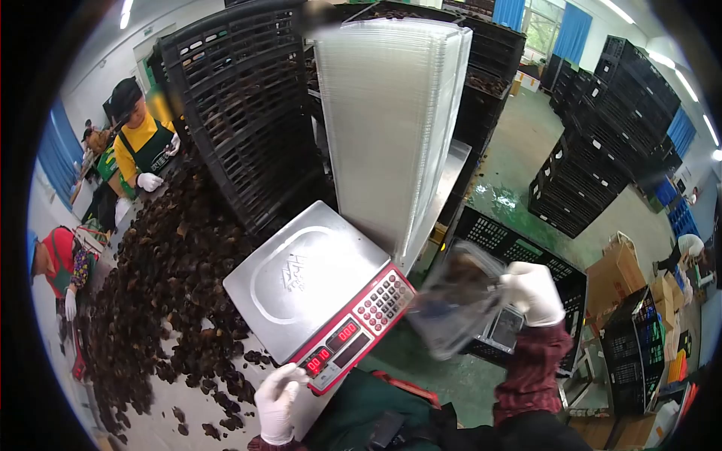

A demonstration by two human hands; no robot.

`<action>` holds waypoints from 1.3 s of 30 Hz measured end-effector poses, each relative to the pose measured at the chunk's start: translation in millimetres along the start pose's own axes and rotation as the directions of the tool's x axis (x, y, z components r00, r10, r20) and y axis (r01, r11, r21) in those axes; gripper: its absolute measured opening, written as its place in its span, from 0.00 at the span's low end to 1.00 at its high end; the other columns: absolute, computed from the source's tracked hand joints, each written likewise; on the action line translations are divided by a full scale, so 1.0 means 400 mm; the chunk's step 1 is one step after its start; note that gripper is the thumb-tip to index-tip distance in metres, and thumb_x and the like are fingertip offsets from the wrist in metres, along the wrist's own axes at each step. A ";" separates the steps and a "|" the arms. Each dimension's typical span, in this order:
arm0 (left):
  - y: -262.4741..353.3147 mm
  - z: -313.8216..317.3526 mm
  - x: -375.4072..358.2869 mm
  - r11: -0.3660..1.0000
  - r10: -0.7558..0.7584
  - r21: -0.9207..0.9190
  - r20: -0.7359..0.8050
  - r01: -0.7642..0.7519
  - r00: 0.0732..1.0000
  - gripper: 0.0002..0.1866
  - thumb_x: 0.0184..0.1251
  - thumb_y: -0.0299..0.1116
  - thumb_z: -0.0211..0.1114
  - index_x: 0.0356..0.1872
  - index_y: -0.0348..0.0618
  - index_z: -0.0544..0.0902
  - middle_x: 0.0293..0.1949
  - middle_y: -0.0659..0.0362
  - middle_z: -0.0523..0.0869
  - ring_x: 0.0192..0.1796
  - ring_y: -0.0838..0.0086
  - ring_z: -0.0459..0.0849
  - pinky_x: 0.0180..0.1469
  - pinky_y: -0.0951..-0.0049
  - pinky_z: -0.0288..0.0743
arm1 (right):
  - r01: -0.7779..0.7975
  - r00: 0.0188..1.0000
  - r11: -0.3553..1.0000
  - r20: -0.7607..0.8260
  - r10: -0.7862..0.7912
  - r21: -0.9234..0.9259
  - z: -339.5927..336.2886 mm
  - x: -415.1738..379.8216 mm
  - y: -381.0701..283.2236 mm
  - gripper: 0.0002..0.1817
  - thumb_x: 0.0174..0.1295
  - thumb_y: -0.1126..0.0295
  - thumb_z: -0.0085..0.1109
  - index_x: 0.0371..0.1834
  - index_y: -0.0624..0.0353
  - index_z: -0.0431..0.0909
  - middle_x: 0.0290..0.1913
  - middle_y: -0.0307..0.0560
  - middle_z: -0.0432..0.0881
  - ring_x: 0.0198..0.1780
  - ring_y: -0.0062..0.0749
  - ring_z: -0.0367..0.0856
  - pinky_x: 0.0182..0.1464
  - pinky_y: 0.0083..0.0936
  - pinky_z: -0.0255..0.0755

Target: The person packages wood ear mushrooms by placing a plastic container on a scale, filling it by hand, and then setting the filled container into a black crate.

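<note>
White-gloved right hand (535, 293) grips a clear, box-shaped plastic container (450, 316) above the black lattice crate (489, 228) at right; level handling advisable. White-gloved left hand (277, 402), loosely curled, visibly empty, rests by the red-and-silver electronic scale (323, 282).

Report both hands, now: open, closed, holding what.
Left hand: fingers curled by the scale, no held object visible; open or closed can't be told.
Right hand: closed, holding a clear plastic container.

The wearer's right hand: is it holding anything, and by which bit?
The right hand holds a clear plastic box by one edge; blur hides the exact spot.
</note>
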State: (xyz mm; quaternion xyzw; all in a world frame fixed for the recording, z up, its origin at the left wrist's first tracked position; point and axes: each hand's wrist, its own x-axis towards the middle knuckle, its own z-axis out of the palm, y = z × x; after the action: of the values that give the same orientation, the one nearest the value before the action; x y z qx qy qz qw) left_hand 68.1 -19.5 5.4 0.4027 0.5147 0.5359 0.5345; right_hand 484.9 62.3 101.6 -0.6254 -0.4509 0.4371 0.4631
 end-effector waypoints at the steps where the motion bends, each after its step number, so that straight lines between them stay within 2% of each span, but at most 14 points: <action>1: -0.010 -0.025 -0.006 0.997 0.041 0.061 -0.063 -0.037 0.997 0.15 0.64 0.22 0.61 0.52 0.34 0.78 0.40 0.54 0.84 0.41 0.69 0.83 0.50 0.69 0.77 | -0.036 0.998 0.996 -0.050 0.032 -0.086 -0.057 0.012 0.017 0.12 0.55 0.68 0.61 0.17 0.61 0.77 0.14 0.39 0.76 0.12 0.14 0.65 0.16 0.14 0.54; 7: -0.054 -0.140 -0.035 0.983 -0.028 0.161 -0.357 0.092 0.934 0.10 0.66 0.20 0.57 0.46 0.29 0.81 0.39 0.53 0.85 0.40 0.73 0.83 0.47 0.75 0.77 | -0.059 0.837 0.969 -0.517 0.180 0.242 -0.177 0.231 0.458 0.14 0.56 0.71 0.60 0.13 0.59 0.73 0.12 0.37 0.69 0.11 0.20 0.64 0.15 0.20 0.55; 10: -0.077 -0.189 -0.029 0.974 0.000 0.214 -0.349 0.080 0.937 0.11 0.65 0.21 0.59 0.47 0.33 0.82 0.40 0.56 0.85 0.41 0.75 0.83 0.47 0.77 0.75 | -0.071 0.927 0.863 -0.287 0.243 0.501 -0.083 0.300 0.644 0.10 0.57 0.73 0.59 0.19 0.60 0.78 0.16 0.35 0.70 0.18 0.20 0.68 0.21 0.19 0.59; 11: -0.097 -0.215 -0.019 0.949 0.050 0.310 -0.322 0.055 0.945 0.12 0.64 0.22 0.60 0.47 0.35 0.83 0.41 0.57 0.85 0.42 0.75 0.83 0.47 0.78 0.75 | -0.205 0.956 0.870 -0.101 0.277 0.448 -0.039 0.300 0.657 0.07 0.57 0.74 0.59 0.21 0.60 0.80 0.16 0.36 0.71 0.19 0.21 0.69 0.23 0.19 0.62; 12: -0.109 -0.235 -0.005 0.925 0.110 0.381 -0.290 0.009 0.951 0.12 0.64 0.23 0.60 0.47 0.38 0.84 0.41 0.58 0.85 0.43 0.75 0.82 0.48 0.78 0.74 | 0.200 0.976 0.971 -0.065 -0.210 -0.129 0.003 0.300 0.663 0.06 0.57 0.75 0.58 0.24 0.59 0.81 0.17 0.36 0.72 0.20 0.22 0.70 0.25 0.20 0.63; 13: -0.105 -0.245 0.013 0.893 0.164 0.449 -0.242 -0.039 0.956 0.12 0.64 0.24 0.61 0.48 0.41 0.84 0.42 0.59 0.84 0.45 0.76 0.82 0.49 0.78 0.74 | 0.592 0.775 0.567 0.210 -0.596 -0.573 0.037 0.305 0.661 0.06 0.56 0.76 0.56 0.26 0.59 0.82 0.17 0.36 0.72 0.20 0.23 0.71 0.26 0.21 0.65; 15: -0.056 -0.251 0.054 0.846 0.101 0.532 -0.227 0.036 0.969 0.15 0.63 0.24 0.61 0.51 0.40 0.83 0.48 0.58 0.82 0.52 0.73 0.80 0.54 0.75 0.73 | 0.146 0.987 0.949 -0.025 -0.159 -0.281 0.044 0.366 0.607 0.08 0.57 0.77 0.52 0.29 0.56 0.83 0.20 0.38 0.75 0.22 0.24 0.73 0.29 0.22 0.67; 17: -0.065 -0.296 0.129 0.696 0.333 0.703 -0.130 -0.150 0.934 0.17 0.61 0.27 0.63 0.52 0.43 0.83 0.51 0.53 0.82 0.55 0.65 0.79 0.59 0.70 0.71 | 0.601 0.686 0.409 0.180 -0.705 -0.687 0.056 0.357 0.393 0.09 0.58 0.77 0.50 0.29 0.56 0.83 0.24 0.38 0.77 0.22 0.21 0.71 0.27 0.21 0.66; 19: -0.063 -0.339 0.219 0.485 0.466 0.858 -0.090 -0.169 0.880 0.21 0.58 0.32 0.66 0.56 0.49 0.81 0.58 0.49 0.78 0.62 0.57 0.75 0.63 0.66 0.68 | 0.388 0.865 0.881 -0.222 -0.449 -0.271 0.086 0.338 0.172 0.10 0.64 0.74 0.50 0.30 0.59 0.82 0.25 0.37 0.77 0.21 0.18 0.68 0.26 0.20 0.63; 21: -0.055 -0.357 0.314 0.374 0.470 0.924 -0.118 -0.077 0.875 0.27 0.57 0.39 0.68 0.62 0.57 0.77 0.67 0.47 0.69 0.70 0.51 0.64 0.69 0.59 0.60 | 0.453 0.789 0.841 -0.306 -0.533 -0.297 0.090 0.325 -0.020 0.13 0.71 0.70 0.47 0.34 0.62 0.81 0.30 0.37 0.77 0.23 0.15 0.64 0.27 0.18 0.61; 24: -0.025 -0.351 0.398 0.179 0.290 0.983 -0.100 0.049 0.952 0.33 0.58 0.48 0.67 0.68 0.66 0.70 0.74 0.48 0.56 0.75 0.46 0.51 0.71 0.46 0.47 | 0.720 0.328 0.473 -0.351 -0.877 -0.508 0.113 0.329 -0.235 0.14 0.74 0.67 0.43 0.43 0.63 0.79 0.39 0.38 0.79 0.29 0.16 0.68 0.32 0.17 0.64; 29: -0.094 -0.367 0.312 0.203 0.247 0.977 0.008 -0.060 0.969 0.17 0.60 0.41 0.64 0.51 0.56 0.82 0.57 0.57 0.78 0.60 0.59 0.73 0.58 0.60 0.69 | 0.219 -0.313 -0.128 0.054 -0.948 -0.967 0.192 0.328 -0.555 0.13 0.69 0.66 0.53 0.29 0.63 0.78 0.27 0.49 0.80 0.30 0.42 0.79 0.32 0.36 0.73; 32: -0.105 -0.380 0.177 0.087 0.239 0.987 0.108 -0.133 0.965 0.15 0.60 0.38 0.64 0.49 0.56 0.82 0.56 0.60 0.78 0.60 0.59 0.73 0.59 0.60 0.67 | 0.125 -0.153 -0.530 0.511 -0.846 -0.839 0.205 0.400 -0.621 0.12 0.70 0.65 0.52 0.31 0.59 0.79 0.31 0.50 0.81 0.38 0.45 0.78 0.43 0.36 0.71; 39: -0.122 -0.423 -0.027 0.011 0.408 0.981 0.174 -0.196 0.896 0.12 0.56 0.31 0.65 0.43 0.57 0.84 0.55 0.62 0.79 0.59 0.57 0.74 0.56 0.59 0.69 | 0.419 0.331 -0.565 0.699 -0.634 -0.711 0.228 0.479 -0.686 0.16 0.69 0.61 0.51 0.36 0.64 0.80 0.28 0.57 0.80 0.29 0.50 0.78 0.35 0.40 0.71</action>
State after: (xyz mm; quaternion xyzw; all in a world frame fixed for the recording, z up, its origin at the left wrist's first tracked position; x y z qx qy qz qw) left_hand -89.2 -55.6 -66.1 0.7101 0.6790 0.1801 -0.0472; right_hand 393.7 310.1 326.6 -0.3763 -0.8232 -0.4181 0.0778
